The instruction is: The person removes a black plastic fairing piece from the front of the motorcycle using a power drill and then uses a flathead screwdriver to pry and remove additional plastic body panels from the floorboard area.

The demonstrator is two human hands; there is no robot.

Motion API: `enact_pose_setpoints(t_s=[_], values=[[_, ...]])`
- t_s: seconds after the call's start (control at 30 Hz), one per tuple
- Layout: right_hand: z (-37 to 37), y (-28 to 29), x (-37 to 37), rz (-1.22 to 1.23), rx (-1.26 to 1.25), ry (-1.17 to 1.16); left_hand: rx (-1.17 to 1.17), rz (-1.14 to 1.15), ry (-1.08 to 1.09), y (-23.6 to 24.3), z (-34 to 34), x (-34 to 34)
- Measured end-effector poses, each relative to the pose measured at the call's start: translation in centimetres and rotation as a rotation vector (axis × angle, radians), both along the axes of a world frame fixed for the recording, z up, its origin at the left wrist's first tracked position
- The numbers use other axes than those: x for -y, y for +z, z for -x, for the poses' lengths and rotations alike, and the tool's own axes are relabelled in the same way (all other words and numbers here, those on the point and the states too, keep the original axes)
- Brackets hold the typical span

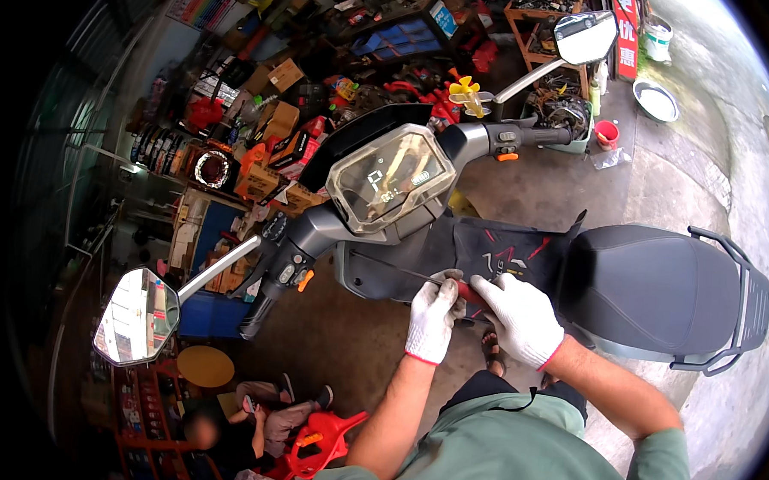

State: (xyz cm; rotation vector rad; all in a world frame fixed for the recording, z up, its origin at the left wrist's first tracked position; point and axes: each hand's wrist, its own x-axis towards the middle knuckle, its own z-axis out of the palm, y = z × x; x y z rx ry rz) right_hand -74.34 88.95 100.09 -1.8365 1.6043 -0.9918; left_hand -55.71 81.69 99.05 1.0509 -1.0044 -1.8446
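Observation:
A long-shafted screwdriver with a red handle lies across both my gloved hands, over the scooter's footboard area. My right hand, in a white knit glove with a red cuff edge, is closed round the handle. My left hand, gloved alike, pinches the tool where shaft and handle meet. The thin dark shaft runs left toward the grey front panel of the electric scooter, near a dark round hole. Whether its tip touches the panel I cannot tell. Above, the scooter's lit display sits between the handlebars.
The scooter's black seat is at the right; its left mirror and right mirror stick out. Cluttered shelves and boxes line the far left. A person sits at the lower left beside a red plastic chair. A red bucket stands far right.

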Motion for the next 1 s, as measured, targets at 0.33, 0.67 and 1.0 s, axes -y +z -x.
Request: enact_pose_setpoints(t_s=[0.33, 0.67, 1.0], values=[[0.2, -0.7, 0.0, 0.055, 0.048, 0.001, 0.048, -0.003, 0.041, 0.4, 0.3, -0.1], [0.0, -0.8, -1.1, 0.106, 0.152, 0.004, -0.004, 0.000, -0.002, 0.2, -0.1, -0.1], [-0.2, -1.5, -1.5, 0.112, 0.091, -0.022, 0.001, -0.003, 0.018, -0.4, -0.1, 0.0]])
